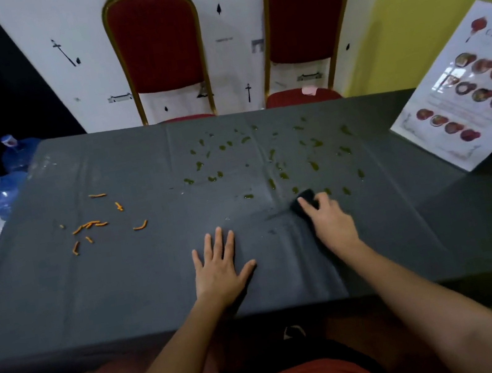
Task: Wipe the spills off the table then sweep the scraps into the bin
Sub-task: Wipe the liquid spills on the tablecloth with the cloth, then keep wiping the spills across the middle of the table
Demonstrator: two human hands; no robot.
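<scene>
Your right grip (328,221) is curled over a small dark wiping pad (306,196), fingers bent round it and pressing it down onto the surface (93,293), which is covered in a dark grey cloth. A thin wet streak (277,214) runs out from the pad toward your left side. Your left grip (219,267) lies to the left of the right one and a little nearer you, holding nothing: palm down, fingers straight and spread, thumb out to the side, flat on the cloth. The green spills (270,162) begin just beyond the pad and to either side of it, the nearest drops right beside its far edge. From there they scatter outward as many small blobs toward the far edge of the surface. The orange scraps (98,224) lie well apart from both grips, far to the left of the left grip and somewhat beyond it. They form a loose scatter of short sticks, several bunched together with strays around them. Past the far edge, beyond the spills, the red chairs (157,51) with gold frames stand side by side against a white patterned wall. Beyond and to the right of your right grip, a glossy menu sheet (466,90) with pictures of dishes sits at an angle at the right end of the surface. You cannot tell whether it lies flat or is propped. Far left, beyond the scraps and off the surface, blue water bottles (3,194) stand on the floor.
</scene>
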